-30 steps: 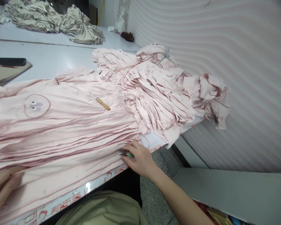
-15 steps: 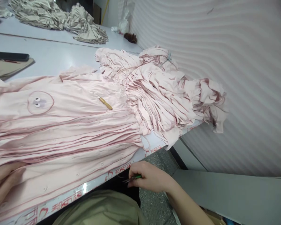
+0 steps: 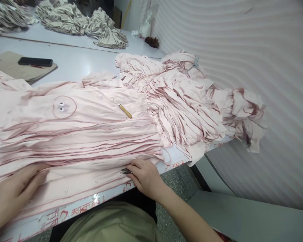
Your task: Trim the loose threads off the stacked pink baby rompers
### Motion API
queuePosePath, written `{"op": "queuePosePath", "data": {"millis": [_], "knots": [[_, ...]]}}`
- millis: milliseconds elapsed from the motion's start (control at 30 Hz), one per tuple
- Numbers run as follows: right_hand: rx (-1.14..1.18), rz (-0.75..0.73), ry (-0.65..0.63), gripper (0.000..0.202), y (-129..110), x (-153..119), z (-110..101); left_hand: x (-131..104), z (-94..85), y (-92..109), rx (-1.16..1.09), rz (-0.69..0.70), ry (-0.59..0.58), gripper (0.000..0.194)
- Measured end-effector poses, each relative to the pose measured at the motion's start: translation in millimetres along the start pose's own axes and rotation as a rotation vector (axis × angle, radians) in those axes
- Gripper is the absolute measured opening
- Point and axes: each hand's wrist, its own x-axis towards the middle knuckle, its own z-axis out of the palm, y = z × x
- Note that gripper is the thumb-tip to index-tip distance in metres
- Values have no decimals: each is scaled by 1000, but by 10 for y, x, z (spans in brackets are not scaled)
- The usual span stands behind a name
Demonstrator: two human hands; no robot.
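Observation:
Pale pink garments (image 3: 96, 134) lie layered along the table edge, their button plackets stacked in folds. My left hand (image 3: 20, 186) rests at the lower left with its fingers closed on a fold of the top garment; part of the thumb is hard to make out. My right hand (image 3: 145, 178) is over the front placket near the table edge, shut on thread snips (image 3: 126, 171). Only their dark blades show, pointing left beside a button (image 3: 121, 172). On the cloth further back lies a small yellow-handled tool (image 3: 125, 111) with a metal tip.
A heap of bunched pink garments (image 3: 181, 107), partly tied, extends over the table's right end toward the striped wall covering (image 3: 242, 50). Behind are a black phone (image 3: 35, 62) on brown card (image 3: 12, 65) and beige cloth piles (image 3: 106, 28).
My right hand has come up from below the table edge onto the placket with the snips. My left hand still holds the cloth. The view has shifted left.

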Motion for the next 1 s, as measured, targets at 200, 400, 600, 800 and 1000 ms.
{"op": "queuePosePath", "data": {"millis": [200,400,600,800,1000], "knots": [[-15,-21,-39,16,10,-21,-28,-59,-129,239,-65,-83,-107,44],[36,26,20,15,-56,35,49,-140,-144,280,-96,-66,33,25],[152,-51,-8,18,-431,219,215,-179,-191,296,-16,308,232,11],[130,-175,-70,13,-939,565,497,-340,-291,421,217,358,284,23],[-14,-237,-121,8,-1170,674,634,-556,-202,531,-87,458,98,25]]}}
